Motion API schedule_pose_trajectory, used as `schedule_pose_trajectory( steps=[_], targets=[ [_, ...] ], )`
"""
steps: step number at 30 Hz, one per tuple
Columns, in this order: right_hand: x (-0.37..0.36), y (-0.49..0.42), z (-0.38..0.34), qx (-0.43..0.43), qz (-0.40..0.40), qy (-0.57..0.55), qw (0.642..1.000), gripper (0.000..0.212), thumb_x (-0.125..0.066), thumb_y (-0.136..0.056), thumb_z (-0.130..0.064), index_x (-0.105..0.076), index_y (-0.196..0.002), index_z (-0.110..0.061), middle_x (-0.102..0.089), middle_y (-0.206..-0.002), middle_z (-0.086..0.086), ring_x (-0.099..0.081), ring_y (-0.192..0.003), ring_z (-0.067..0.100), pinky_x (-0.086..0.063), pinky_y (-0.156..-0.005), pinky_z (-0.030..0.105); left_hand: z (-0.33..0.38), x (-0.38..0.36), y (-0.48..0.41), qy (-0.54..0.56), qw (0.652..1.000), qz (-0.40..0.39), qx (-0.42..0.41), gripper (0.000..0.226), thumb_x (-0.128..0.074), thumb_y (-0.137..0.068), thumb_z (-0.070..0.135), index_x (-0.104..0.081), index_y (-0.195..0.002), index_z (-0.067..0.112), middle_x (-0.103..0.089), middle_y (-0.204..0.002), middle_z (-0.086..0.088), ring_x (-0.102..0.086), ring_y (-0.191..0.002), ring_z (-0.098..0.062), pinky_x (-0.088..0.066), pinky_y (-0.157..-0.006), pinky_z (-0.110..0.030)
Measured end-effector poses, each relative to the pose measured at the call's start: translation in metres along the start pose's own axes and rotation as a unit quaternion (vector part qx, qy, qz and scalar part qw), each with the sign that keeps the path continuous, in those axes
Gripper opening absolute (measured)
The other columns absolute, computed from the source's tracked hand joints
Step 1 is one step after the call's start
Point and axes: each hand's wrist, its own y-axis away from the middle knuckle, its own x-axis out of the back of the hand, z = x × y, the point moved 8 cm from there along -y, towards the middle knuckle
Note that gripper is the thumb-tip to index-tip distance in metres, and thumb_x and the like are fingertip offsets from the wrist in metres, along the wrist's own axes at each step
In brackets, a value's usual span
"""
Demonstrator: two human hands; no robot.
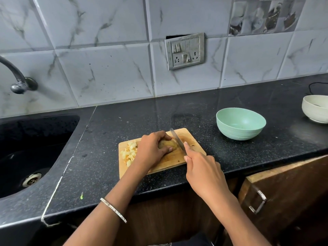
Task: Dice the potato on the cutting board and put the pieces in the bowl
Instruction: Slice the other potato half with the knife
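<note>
A wooden cutting board lies on the black counter. On it my left hand grips a brown potato from above, fingers curled over it. My right hand holds a knife, index finger along the spine, with the blade just right of the potato. A pile of pale diced potato pieces sits at the board's left end. The green bowl stands empty to the right, beyond the board.
A black sink with a tap lies to the left. A white bowl stands at the far right. A wall socket plate is on the tiles behind. A wooden drawer is open below the counter edge.
</note>
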Motion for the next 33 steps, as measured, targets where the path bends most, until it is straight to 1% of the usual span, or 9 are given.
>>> schedule_pose_trajectory(
  steps=[4,9,14,19,21,24,26,29,33],
  targets=[
    [-0.005,-0.002,0.001,0.006,-0.004,-0.006,1.0,0.053,-0.035,-0.108,-0.037,-0.02,-0.158,-0.041,-0.067,-0.122,0.006,-0.06,-0.113,0.033,-0.05,-0.089,0.045,0.001,0.0,0.001,-0.001,1.0,-0.004,-0.004,0.03,-0.08,-0.079,0.033,-0.068,-0.106,0.031,-0.07,-0.098,0.015,-0.063,-0.091,-0.013,-0.041,-0.073,-0.025],
    [-0.004,-0.001,0.0,0.011,-0.007,-0.008,1.0,0.052,-0.035,-0.108,-0.037,-0.02,-0.158,-0.042,-0.065,-0.124,0.007,-0.06,-0.114,0.034,-0.049,-0.088,0.045,0.007,0.002,-0.004,-0.028,0.999,-0.045,-0.012,0.045,-0.081,-0.077,0.03,-0.061,-0.118,0.034,-0.069,-0.114,0.011,-0.063,-0.107,-0.017,-0.051,-0.09,-0.033],
    [-0.003,-0.003,0.002,0.018,0.004,-0.015,1.0,0.053,-0.035,-0.107,-0.038,-0.02,-0.158,-0.042,-0.068,-0.121,0.004,-0.061,-0.112,0.032,-0.05,-0.086,0.044,0.01,0.002,-0.011,-0.059,0.996,-0.069,-0.026,0.052,-0.082,-0.075,0.033,-0.058,-0.121,0.037,-0.063,-0.115,0.005,-0.058,-0.106,-0.017,-0.045,-0.083,-0.029],
    [-0.004,-0.009,0.005,0.028,-0.014,-0.035,0.999,0.05,-0.036,-0.107,-0.037,-0.025,-0.156,-0.044,-0.067,-0.125,0.002,-0.06,-0.114,0.032,-0.049,-0.089,0.046,0.017,-0.002,-0.013,-0.066,0.992,-0.095,-0.056,0.058,-0.08,-0.078,0.027,-0.051,-0.127,0.036,-0.051,-0.123,0.002,-0.052,-0.115,-0.017,-0.046,-0.094,-0.036],
    [-0.002,-0.012,0.008,0.024,-0.026,-0.034,0.999,0.049,-0.036,-0.108,-0.037,-0.027,-0.155,-0.045,-0.065,-0.129,0.003,-0.057,-0.118,0.032,-0.047,-0.091,0.046,0.025,-0.006,-0.013,-0.086,0.984,-0.134,-0.086,0.061,-0.075,-0.082,0.021,-0.048,-0.133,0.039,-0.04,-0.138,0.0,-0.044,-0.128,-0.021,-0.041,-0.105,-0.04],
    [0.001,-0.012,0.01,0.024,-0.033,-0.029,0.999,0.049,-0.036,-0.108,-0.037,-0.028,-0.155,-0.046,-0.064,-0.13,0.004,-0.055,-0.119,0.031,-0.047,-0.093,0.045,0.037,-0.014,-0.016,-0.148,0.956,-0.209,-0.143,0.053,-0.067,-0.087,0.014,-0.052,-0.133,0.036,-0.022,-0.158,-0.001,-0.024,-0.144,-0.023,-0.021,-0.117,-0.044],
    [0.0,-0.012,0.01,0.026,-0.033,-0.032,0.999,0.049,-0.037,-0.107,-0.038,-0.028,-0.155,-0.045,-0.064,-0.13,0.005,-0.055,-0.119,0.033,-0.047,-0.094,0.046,0.042,-0.019,-0.021,-0.174,0.937,-0.247,-0.174,0.045,-0.064,-0.089,0.014,-0.056,-0.131,0.03,-0.025,-0.159,-0.002,-0.022,-0.146,-0.02,-0.018,-0.117,-0.04],
    [-0.004,-0.011,0.01,0.025,-0.033,-0.035,0.999,0.05,-0.037,-0.107,-0.038,-0.026,-0.156,-0.045,-0.065,-0.13,0.005,-0.056,-0.118,0.034,-0.046,-0.093,0.047,0.042,-0.024,-0.027,-0.185,0.921,-0.282,-0.198,0.041,-0.063,-0.09,0.015,-0.057,-0.13,0.025,-0.036,-0.153,-0.002,-0.029,-0.143,-0.02,-0.021,-0.116,-0.038],
    [-0.005,-0.011,0.012,0.025,-0.034,-0.038,0.998,0.05,-0.036,-0.107,-0.038,-0.025,-0.155,-0.046,-0.064,-0.131,0.006,-0.055,-0.12,0.036,-0.045,-0.094,0.049,0.044,-0.029,-0.028,-0.187,0.908,-0.302,-0.221,0.047,-0.06,-0.092,0.016,-0.051,-0.135,0.033,-0.034,-0.154,0.003,-0.024,-0.146,-0.02,-0.022,-0.117,-0.052]
  ],
)
